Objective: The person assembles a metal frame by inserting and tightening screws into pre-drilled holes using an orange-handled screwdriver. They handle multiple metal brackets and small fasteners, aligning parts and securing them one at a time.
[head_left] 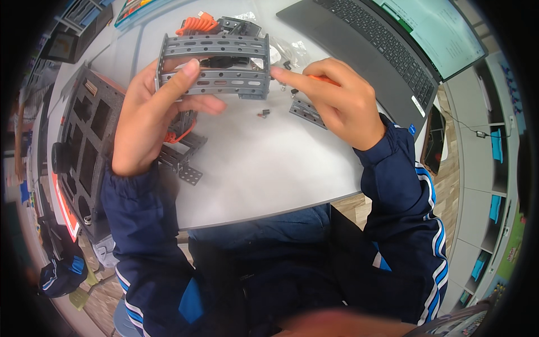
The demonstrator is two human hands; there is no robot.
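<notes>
A grey frame of perforated metal channels (224,74) is held up over the white table by my left hand (147,106). The thumb lies across the front of its lower channel, with the fingers behind and below. My right hand (342,101) is closed around an orange-handled tool (324,80), mostly hidden by the fingers. Its index fingertip reaches the frame's right end plate, where a small dark fastener seems to sit. On the table below lie small dark fasteners (264,113) and a loose perforated metal channel (307,111).
An open laptop (359,48) fills the far right. At the left stands a case with a cut-out foam insert (84,129). More perforated metal parts (188,163) lie near my left wrist. A coiled orange cable (197,23) and clear plastic bags (289,49) are behind the frame.
</notes>
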